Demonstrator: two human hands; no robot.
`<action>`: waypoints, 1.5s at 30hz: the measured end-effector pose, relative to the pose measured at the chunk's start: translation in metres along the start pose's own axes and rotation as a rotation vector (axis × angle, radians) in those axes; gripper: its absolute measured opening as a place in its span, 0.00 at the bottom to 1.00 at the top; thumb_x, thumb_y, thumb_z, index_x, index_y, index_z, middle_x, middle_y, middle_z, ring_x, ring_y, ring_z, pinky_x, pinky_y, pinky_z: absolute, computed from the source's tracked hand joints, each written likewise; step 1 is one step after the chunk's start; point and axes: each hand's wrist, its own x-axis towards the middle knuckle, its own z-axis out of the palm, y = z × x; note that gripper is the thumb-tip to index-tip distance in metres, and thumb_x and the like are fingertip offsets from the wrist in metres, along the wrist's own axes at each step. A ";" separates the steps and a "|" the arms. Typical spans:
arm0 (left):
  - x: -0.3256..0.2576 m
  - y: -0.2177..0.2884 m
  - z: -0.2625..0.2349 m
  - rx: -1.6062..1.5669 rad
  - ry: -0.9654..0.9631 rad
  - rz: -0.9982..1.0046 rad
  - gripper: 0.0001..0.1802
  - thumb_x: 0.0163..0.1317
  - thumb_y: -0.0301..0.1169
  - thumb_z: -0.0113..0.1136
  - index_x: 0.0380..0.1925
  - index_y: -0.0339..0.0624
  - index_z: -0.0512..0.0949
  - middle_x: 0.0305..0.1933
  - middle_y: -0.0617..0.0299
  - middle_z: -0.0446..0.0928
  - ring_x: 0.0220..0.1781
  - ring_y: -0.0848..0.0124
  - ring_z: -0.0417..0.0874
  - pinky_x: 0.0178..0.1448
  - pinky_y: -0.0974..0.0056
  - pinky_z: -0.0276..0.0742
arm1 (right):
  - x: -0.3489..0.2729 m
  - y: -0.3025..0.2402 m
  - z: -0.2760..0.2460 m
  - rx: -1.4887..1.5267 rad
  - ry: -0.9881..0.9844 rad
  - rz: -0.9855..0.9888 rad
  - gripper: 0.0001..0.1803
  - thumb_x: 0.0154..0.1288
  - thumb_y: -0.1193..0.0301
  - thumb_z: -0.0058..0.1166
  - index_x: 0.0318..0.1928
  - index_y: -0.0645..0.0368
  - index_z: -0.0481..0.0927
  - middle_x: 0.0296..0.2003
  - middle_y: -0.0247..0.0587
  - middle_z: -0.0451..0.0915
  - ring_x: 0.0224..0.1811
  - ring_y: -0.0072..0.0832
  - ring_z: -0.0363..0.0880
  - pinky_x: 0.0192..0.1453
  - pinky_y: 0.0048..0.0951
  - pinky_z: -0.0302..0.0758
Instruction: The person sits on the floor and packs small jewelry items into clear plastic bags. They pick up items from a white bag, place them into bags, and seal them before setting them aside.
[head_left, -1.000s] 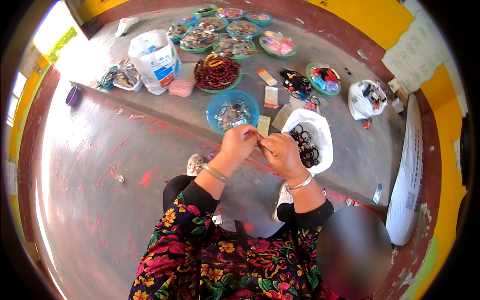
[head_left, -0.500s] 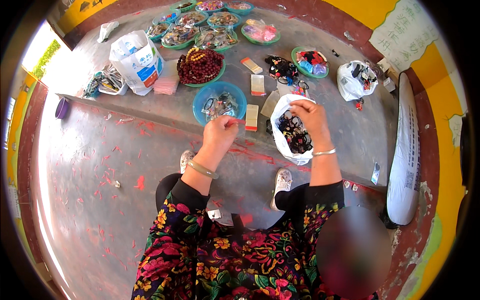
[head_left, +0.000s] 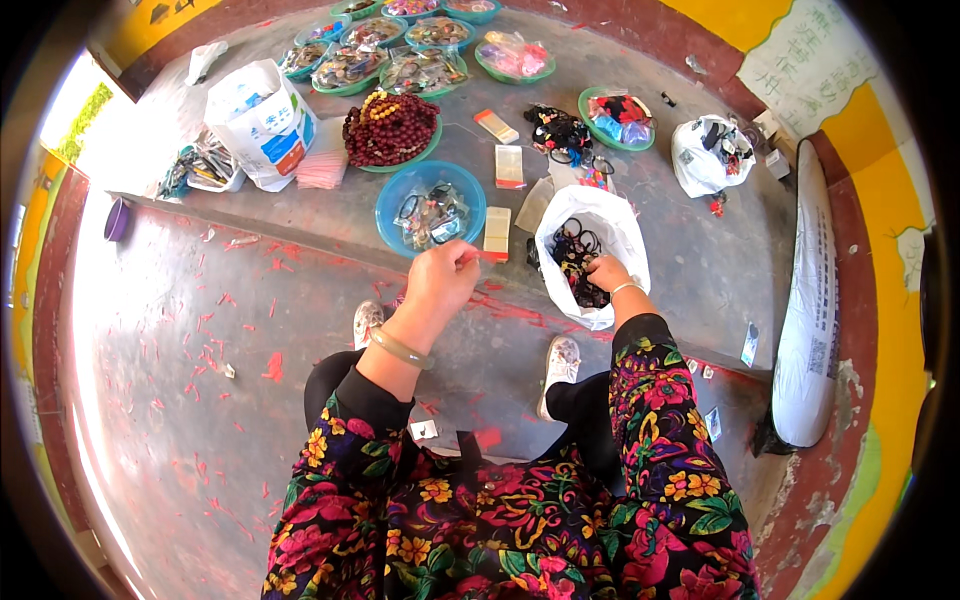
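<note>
My left hand (head_left: 445, 283) is raised just in front of the blue basin, thumb and fingers pinched on a small clear plastic bag with a red edge, mostly hidden by the hand. Small clear packets (head_left: 432, 214) with dark loops inside lie in the blue basin (head_left: 389, 232). At the right, my right hand (head_left: 612, 275) reaches into an open white plastic bag (head_left: 622, 222). Its fingers are drawn together among black hair ties (head_left: 575, 245) with small coloured bits; what they grip, if anything, is hidden.
Flat boxes (head_left: 497, 234) stand between basin and bag. Behind are a bowl of dark red beads (head_left: 388, 133), a pile of black hair ties (head_left: 558, 132) and several bowls of packets (head_left: 425, 72). A large white bag (head_left: 262, 125) stands left; a step edge (head_left: 320, 247) crosses in front.
My right hand has gone from above the white bag's rim down into it, and the bag's mouth is spread wider. The left hand keeps its pinch, slightly lower.
</note>
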 end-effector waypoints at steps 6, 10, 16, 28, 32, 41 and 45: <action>0.001 -0.005 0.003 -0.028 0.000 0.008 0.09 0.52 0.30 0.55 0.32 0.41 0.80 0.24 0.58 0.77 0.26 0.68 0.78 0.33 0.65 0.73 | 0.017 -0.017 0.008 0.179 -0.122 0.191 0.15 0.45 0.66 0.58 0.37 0.52 0.83 0.35 0.46 0.81 0.42 0.41 0.78 0.49 0.35 0.73; 0.004 -0.003 0.010 -0.043 -0.028 0.028 0.09 0.52 0.29 0.55 0.33 0.41 0.80 0.22 0.61 0.76 0.24 0.74 0.76 0.31 0.67 0.72 | 0.030 -0.004 0.027 -0.097 -0.169 0.123 0.15 0.48 0.64 0.57 0.39 0.50 0.83 0.42 0.45 0.80 0.47 0.40 0.77 0.53 0.35 0.73; 0.004 -0.004 0.007 -0.015 -0.041 0.044 0.09 0.52 0.29 0.55 0.33 0.39 0.80 0.21 0.59 0.76 0.23 0.73 0.76 0.30 0.67 0.71 | 0.032 -0.023 0.016 -0.133 -0.304 0.139 0.18 0.46 0.60 0.61 0.35 0.61 0.83 0.39 0.49 0.80 0.44 0.40 0.79 0.49 0.35 0.74; 0.000 -0.010 0.007 0.009 -0.006 0.081 0.09 0.52 0.29 0.54 0.33 0.40 0.80 0.21 0.58 0.76 0.22 0.71 0.76 0.29 0.66 0.71 | 0.013 -0.023 -0.020 0.554 -0.134 0.349 0.12 0.48 0.69 0.60 0.35 0.59 0.81 0.25 0.34 0.79 0.25 0.23 0.75 0.29 0.27 0.73; 0.000 -0.008 0.007 -0.009 -0.047 0.076 0.10 0.53 0.29 0.55 0.34 0.41 0.80 0.22 0.59 0.76 0.23 0.71 0.76 0.30 0.66 0.71 | 0.017 -0.019 0.013 0.250 0.031 0.117 0.16 0.47 0.69 0.62 0.39 0.61 0.80 0.28 0.39 0.80 0.27 0.28 0.78 0.29 0.32 0.75; 0.001 -0.004 0.004 -0.019 -0.050 0.067 0.09 0.53 0.29 0.54 0.33 0.40 0.80 0.22 0.58 0.76 0.24 0.70 0.76 0.31 0.66 0.72 | 0.019 -0.049 -0.012 0.501 -0.281 0.292 0.09 0.52 0.73 0.57 0.35 0.59 0.80 0.25 0.35 0.79 0.23 0.23 0.77 0.24 0.23 0.72; 0.002 -0.005 0.005 0.000 -0.064 0.089 0.09 0.53 0.29 0.54 0.33 0.39 0.80 0.22 0.57 0.76 0.24 0.69 0.77 0.31 0.65 0.72 | 0.019 -0.029 -0.032 0.696 -0.224 0.331 0.09 0.56 0.70 0.55 0.37 0.58 0.79 0.26 0.32 0.80 0.25 0.22 0.77 0.28 0.24 0.73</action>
